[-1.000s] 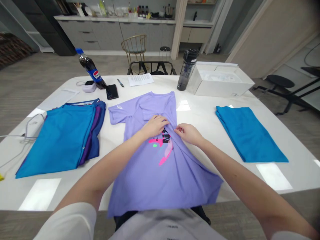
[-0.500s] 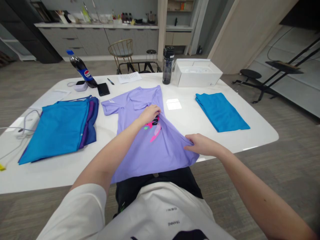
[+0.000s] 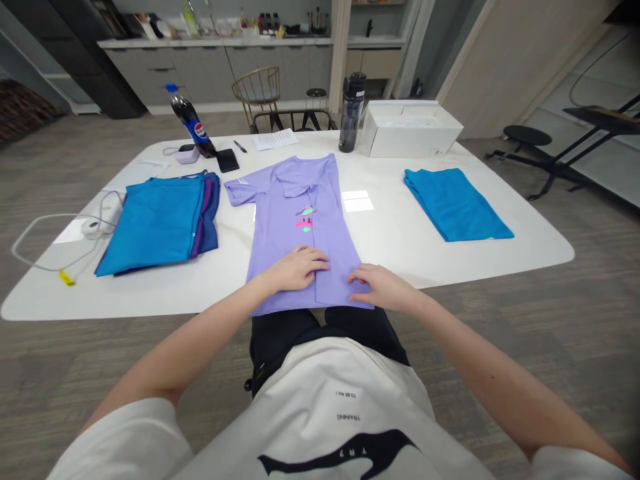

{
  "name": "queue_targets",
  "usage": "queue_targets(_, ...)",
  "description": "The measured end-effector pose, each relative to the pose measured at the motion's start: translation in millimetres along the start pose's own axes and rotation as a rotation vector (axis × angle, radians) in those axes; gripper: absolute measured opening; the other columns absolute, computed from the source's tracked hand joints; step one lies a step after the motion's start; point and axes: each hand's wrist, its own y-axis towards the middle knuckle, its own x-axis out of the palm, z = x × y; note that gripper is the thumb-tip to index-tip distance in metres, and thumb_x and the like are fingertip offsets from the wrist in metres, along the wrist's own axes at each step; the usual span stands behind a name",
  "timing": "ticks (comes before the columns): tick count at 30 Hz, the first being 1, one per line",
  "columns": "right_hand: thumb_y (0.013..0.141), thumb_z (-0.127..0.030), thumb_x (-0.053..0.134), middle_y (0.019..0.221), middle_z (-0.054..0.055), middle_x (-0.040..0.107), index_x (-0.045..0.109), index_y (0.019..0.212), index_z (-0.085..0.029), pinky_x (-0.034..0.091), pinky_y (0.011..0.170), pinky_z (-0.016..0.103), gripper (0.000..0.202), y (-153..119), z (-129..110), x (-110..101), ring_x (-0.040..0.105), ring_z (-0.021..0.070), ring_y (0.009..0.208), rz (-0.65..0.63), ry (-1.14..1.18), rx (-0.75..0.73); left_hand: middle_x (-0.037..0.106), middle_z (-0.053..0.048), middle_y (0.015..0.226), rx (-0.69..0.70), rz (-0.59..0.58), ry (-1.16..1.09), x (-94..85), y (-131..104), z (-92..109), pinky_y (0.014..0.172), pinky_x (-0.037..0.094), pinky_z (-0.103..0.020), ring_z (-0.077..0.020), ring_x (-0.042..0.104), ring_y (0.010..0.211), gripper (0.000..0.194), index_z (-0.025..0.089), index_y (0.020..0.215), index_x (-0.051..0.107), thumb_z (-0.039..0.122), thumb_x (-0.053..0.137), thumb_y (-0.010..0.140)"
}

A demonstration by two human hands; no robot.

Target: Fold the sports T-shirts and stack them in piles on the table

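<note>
A lavender T-shirt [image 3: 285, 233] lies on the table in front of me, its collar away from me. Its right side is folded inward, with the folded edge running down the middle and covering part of the pink and green print [image 3: 305, 220]. On the lower middle, beside that edge, my left hand [image 3: 300, 268] rests flat with fingers stretched. My right hand [image 3: 380, 285] touches the folded side near the bottom right corner, thumb and fingers apart. The left sleeve [image 3: 243, 190] is spread out; the right one is tucked out of sight.
Folded blue and purple clothes [image 3: 155, 220] are stacked on the left, near a white cable [image 3: 35, 223]. One folded blue garment [image 3: 457, 203] lies on the right. Along the back stand a cola bottle [image 3: 193, 123], a phone [image 3: 227, 161], a dark water bottle [image 3: 352, 113] and a white box [image 3: 413, 130].
The shirt's right side, lifted and bunched before, now lies flat over the middle. My left hand has moved down from the print and opened; my right hand has released its pinch on the cloth.
</note>
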Motion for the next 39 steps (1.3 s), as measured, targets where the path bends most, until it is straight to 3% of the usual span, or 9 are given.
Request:
queue_targets(6, 0.083, -0.062, 0.076, 0.113, 0.01, 0.065, 0.066, 0.113, -0.023, 0.039, 0.093, 0.041, 0.05, -26.2, -14.0, 25.7, 0.058, 0.0286, 0.107, 0.167, -0.17, -0.027, 0.071, -0.004, 0.123, 0.011, 0.02, -0.102, 13.1, -9.6, 12.8, 0.115, 0.031, -0.039, -0.0194, 0.059, 0.123, 0.026, 0.027, 0.11, 0.072, 0.019, 0.05, 0.098)
queue_targets(10, 0.083, -0.072, 0.068, 0.11, 0.012, 0.065, 0.065, 0.113, -0.02, 0.036, 0.09, 0.043, 0.06, -20.4, -37.1, 48.2, 0.056, 0.0305, 0.104, 0.309, -0.293, 0.066, 0.072, -0.003, 0.11, -0.073, 0.147, -0.168, 15.0, -0.8, 23.6, 0.108, 0.037, -0.038, -0.0192, 0.062, 0.112, 0.019, 0.024, 0.108, 0.067, 0.023, 0.051, 0.099)
queue_targets(15, 0.099, -0.044, 0.057, 0.101, 0.011, 0.066, 0.064, 0.104, -0.02, 0.034, 0.085, 0.042, 0.025, -7.1, -51.4, 62.4, 0.056, 0.0292, 0.098, 0.471, -0.389, 0.269, 0.071, -0.004, 0.101, -0.122, 0.278, -0.165, 6.5, 2.8, 39.8, 0.099, 0.041, -0.038, -0.0208, 0.062, 0.104, 0.014, 0.023, 0.103, 0.065, 0.029, 0.054, 0.099)
queue_targets(17, 0.097, -0.029, 0.058, 0.1, 0.01, 0.066, 0.064, 0.105, -0.021, 0.035, 0.084, 0.041, 0.013, -9.6, -47.5, 62.1, 0.056, 0.0284, 0.097, 0.487, -0.403, 0.284, 0.072, -0.003, 0.102, -0.119, 0.313, -0.146, 1.7, -1.8, 42.6, 0.1, 0.04, -0.039, -0.0204, 0.063, 0.104, 0.014, 0.023, 0.104, 0.066, 0.024, 0.052, 0.098)
queue_targets(21, 0.088, -0.013, 0.058, 0.101, 0.009, 0.067, 0.065, 0.11, -0.021, 0.04, 0.083, 0.038, 0.024, -30.6, -29.6, 59.2, 0.058, 0.0272, 0.096, 0.5, -0.386, 0.254, 0.073, -0.003, 0.105, -0.087, 0.361, -0.09, -6.3, -21.4, 44.1, 0.102, 0.039, -0.038, -0.0187, 0.064, 0.105, 0.026, 0.022, 0.106, 0.066, 0.011, 0.046, 0.093)
queue_targets(26, 0.078, -0.002, 0.053, 0.1, 0.009, 0.066, 0.066, 0.109, -0.02, 0.043, 0.086, 0.038, 0.038, -59.4, -8.1, 58.6, 0.058, 0.026, 0.096, 0.516, -0.302, 0.094, 0.072, -0.005, 0.108, 0.003, 0.21, 0.041, 4.5, -47.5, 56.4, 0.103, 0.036, -0.04, -0.0203, 0.062, 0.106, 0.018, 0.022, 0.106, 0.067, 0.019, 0.052, 0.096)
queue_targets(29, 0.08, -0.009, 0.058, 0.098, 0.009, 0.066, 0.068, 0.102, -0.02, 0.043, 0.085, 0.04, 0.027, -68.7, -3.1, 55.5, 0.058, 0.0266, 0.094, 0.452, -0.291, -0.021, 0.072, -0.006, 0.105, 0.043, 0.117, 0.069, 18.8, -53.6, 71.4, 0.101, 0.036, -0.041, -0.0202, 0.062, 0.102, 0.018, 0.021, 0.101, 0.068, 0.027, 0.052, 0.101)
queue_targets(33, 0.091, -0.035, 0.066, 0.095, 0.008, 0.066, 0.069, 0.094, -0.021, 0.044, 0.084, 0.041, 0.014, -71.1, -2.6, 46.1, 0.057, 0.0246, 0.089, 0.364, -0.22, -0.103, 0.073, -0.004, 0.095, 0.065, 0.074, -0.02, 22.8, -49.7, 78.7, 0.094, 0.041, -0.037, -0.0183, 0.064, 0.093, 0.026, 0.022, 0.1, 0.069, 0.041, 0.052, 0.103)
queue_targets(39, 0.104, -0.035, 0.051, 0.125, 0.013, 0.066, 0.066, 0.126, -0.021, 0.043, 0.096, 0.042, 0.029, -38.7, 1.5, 36.4, 0.058, 0.0268, 0.114, 0.449, -0.204, -0.082, 0.064, -0.011, 0.135, -0.233, 0.253, 0.16, 18.3, -29.8, 53.8, 0.103, 0.041, -0.042, -0.0252, 0.058, 0.123, 0.034, 0.021, 0.132, 0.062, 0.037, 0.048, 0.105)
